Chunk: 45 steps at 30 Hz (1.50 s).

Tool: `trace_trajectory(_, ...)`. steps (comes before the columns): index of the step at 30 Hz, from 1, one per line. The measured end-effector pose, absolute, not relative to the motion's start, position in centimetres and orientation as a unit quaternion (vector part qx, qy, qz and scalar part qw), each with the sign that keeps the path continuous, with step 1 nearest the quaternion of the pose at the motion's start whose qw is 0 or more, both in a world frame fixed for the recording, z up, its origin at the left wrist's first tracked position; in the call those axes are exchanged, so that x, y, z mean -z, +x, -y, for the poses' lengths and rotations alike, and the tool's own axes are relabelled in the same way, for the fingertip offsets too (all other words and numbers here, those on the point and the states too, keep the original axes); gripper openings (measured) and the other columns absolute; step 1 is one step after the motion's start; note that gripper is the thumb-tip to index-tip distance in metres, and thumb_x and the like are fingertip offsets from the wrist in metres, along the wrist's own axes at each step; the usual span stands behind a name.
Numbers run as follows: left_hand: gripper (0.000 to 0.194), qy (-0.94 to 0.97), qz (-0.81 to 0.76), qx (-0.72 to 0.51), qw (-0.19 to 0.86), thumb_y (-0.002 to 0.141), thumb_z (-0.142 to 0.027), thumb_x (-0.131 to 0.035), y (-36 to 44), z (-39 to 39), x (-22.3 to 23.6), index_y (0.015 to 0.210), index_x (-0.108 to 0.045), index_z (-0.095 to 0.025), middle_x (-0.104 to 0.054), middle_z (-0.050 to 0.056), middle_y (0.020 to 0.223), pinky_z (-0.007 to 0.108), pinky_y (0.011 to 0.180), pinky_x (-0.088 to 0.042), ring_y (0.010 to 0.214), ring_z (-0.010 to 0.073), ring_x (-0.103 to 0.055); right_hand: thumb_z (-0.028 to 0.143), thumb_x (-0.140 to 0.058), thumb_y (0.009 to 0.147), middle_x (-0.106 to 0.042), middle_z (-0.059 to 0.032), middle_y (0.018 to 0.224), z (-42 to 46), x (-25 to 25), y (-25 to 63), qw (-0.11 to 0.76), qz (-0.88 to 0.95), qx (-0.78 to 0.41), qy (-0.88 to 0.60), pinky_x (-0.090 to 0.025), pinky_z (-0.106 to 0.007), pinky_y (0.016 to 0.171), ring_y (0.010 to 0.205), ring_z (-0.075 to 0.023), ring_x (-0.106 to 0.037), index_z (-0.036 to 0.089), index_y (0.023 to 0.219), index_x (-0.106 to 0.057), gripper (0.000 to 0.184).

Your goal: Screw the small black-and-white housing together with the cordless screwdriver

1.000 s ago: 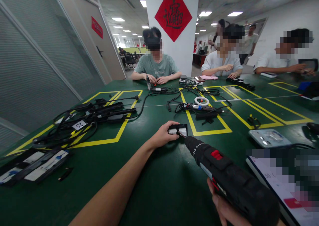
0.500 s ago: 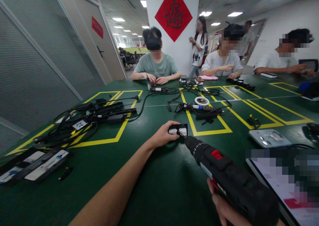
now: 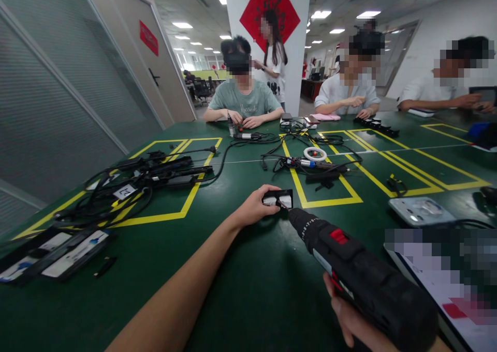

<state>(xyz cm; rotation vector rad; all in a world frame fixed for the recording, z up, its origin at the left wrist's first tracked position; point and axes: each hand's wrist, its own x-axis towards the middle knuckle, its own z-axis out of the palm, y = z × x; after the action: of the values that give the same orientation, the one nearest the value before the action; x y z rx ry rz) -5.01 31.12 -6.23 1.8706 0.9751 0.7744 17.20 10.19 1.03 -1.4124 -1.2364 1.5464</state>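
Note:
My right hand point(image 3: 355, 313) is wrapped round the grip of a black cordless drill point(image 3: 349, 259) with red switches. The drill points away from me and to the left, and its bit point(image 3: 283, 205) reaches a small black box-like part with white inside point(image 3: 286, 200). Whether the tip touches a screw there is too small to tell. Around the left end of that part, the fingers and thumb of my left hand point(image 3: 256, 205) hold it on the green table. The drill's body hides most of my right palm.
Cables and black devices point(image 3: 155, 173) lie at left, near open black cases point(image 3: 73, 253). A white ring point(image 3: 315, 154) and a silver tool point(image 3: 303, 163) are ahead. A phone point(image 3: 421, 210) and a tablet point(image 3: 438, 290) lie at right. Several people sit across the green table point(image 3: 240, 269).
My hands, the drill and the black part stay almost in place. The camera view has shifted slightly. A standing person in the background has moved left, behind the seated person.

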Motion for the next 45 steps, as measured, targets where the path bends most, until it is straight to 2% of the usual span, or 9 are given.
trace_trajectory(2,0.051,0.749,-0.392,-0.31,0.435,0.066,-0.022,-0.064,-5.0,-31.1,6.3,0.115,-0.05,-0.018,-0.058,0.003,0.094,0.024,0.069,-0.043,0.075,0.0128,-0.054,0.043,-0.066,0.067,-0.068,0.0016,0.07,-10.2,0.2,17.2,0.345,0.474,-0.598,-0.546,-0.056,-0.032,0.054,0.059,-0.0193,-0.064,0.027,0.07,-0.07,0.016)
trace_trajectory(7,0.051,0.752,-0.391,-0.31,0.431,0.067,-0.023,-0.064,-5.1,-31.2,6.4,0.116,-0.05,-0.019,-0.058,0.004,0.096,0.025,0.071,-0.043,0.078,0.0134,-0.054,0.041,-0.059,0.075,-0.062,0.0001,0.052,-9.9,3.5,16.6,0.314,0.457,-0.611,-0.565,-0.051,-0.029,0.044,0.045,-0.0162,-0.058,0.027,0.063,-0.069,0.021)
trace_trajectory(14,0.052,0.756,-0.387,-0.3,0.435,0.068,-0.025,-0.064,-5.2,-31.5,6.7,0.117,-0.048,-0.02,-0.058,0.004,0.098,0.027,0.072,-0.044,0.081,0.0146,-0.055,0.042,-0.058,0.076,-0.061,0.0001,0.051,-9.7,4.1,16.2,0.309,0.452,-0.605,-0.578,-0.05,-0.027,0.045,0.044,-0.0152,-0.059,0.025,0.068,-0.067,0.02)
trace_trajectory(18,0.053,0.757,-0.388,-0.302,0.43,0.068,-0.026,-0.064,-5.2,-31.5,6.8,0.117,-0.048,-0.02,-0.058,0.004,0.099,0.028,0.074,-0.045,0.081,0.015,-0.055,0.037,-0.059,0.076,-0.058,0.0003,0.047,-9.6,5.0,16.2,0.308,0.457,-0.579,-0.601,-0.049,-0.025,0.046,0.043,-0.015,-0.059,0.023,0.062,-0.064,0.021)
trace_trajectory(25,0.052,0.757,-0.387,-0.305,0.429,0.067,-0.025,-0.065,-5.2,-31.4,6.7,0.116,-0.049,-0.02,-0.058,0.004,0.1,0.028,0.076,-0.045,0.083,0.0153,-0.056,0.032,-0.056,0.078,-0.055,0.0023,0.043,-9.5,6.7,15.9,0.314,0.478,-0.54,-0.618,-0.045,-0.022,0.04,0.039,-0.0127,-0.055,0.023,0.066,-0.063,0.017)
trace_trajectory(32,0.052,0.749,-0.38,-0.305,0.449,0.068,-0.024,-0.064,-5.1,-31.3,6.5,0.117,-0.048,-0.019,-0.059,0.005,0.098,0.027,0.074,-0.045,0.081,0.0148,-0.056,0.029,-0.057,0.078,-0.06,0.0,0.047,-9.5,6.4,16.2,0.321,0.458,-0.561,-0.61,-0.047,-0.024,0.043,0.042,-0.0141,-0.057,0.023,0.063,-0.064,0.018)
trace_trajectory(38,0.052,0.752,-0.373,-0.305,0.451,0.068,-0.022,-0.064,-5.1,-31.3,6.6,0.117,-0.047,-0.018,-0.059,0.005,0.099,0.027,0.074,-0.045,0.081,0.0144,-0.056,0.027,-0.056,0.078,-0.055,0.0021,0.044,-9.8,5.2,16.2,0.316,0.471,-0.565,-0.599,-0.045,-0.021,0.04,0.039,-0.0119,-0.054,0.023,0.062,-0.062,0.018)
trace_trajectory(45,0.052,0.758,-0.374,-0.31,0.434,0.067,-0.02,-0.064,-5.1,-31.3,6.6,0.116,-0.048,-0.018,-0.058,0.005,0.1,0.027,0.074,-0.045,0.081,0.0142,-0.056,0.024,-0.058,0.074,-0.054,0.0038,0.044,-9.9,2.9,16.0,0.344,0.443,-0.584,-0.587,-0.045,-0.02,0.042,0.039,-0.0111,-0.054,0.023,0.071,-0.061,0.004)
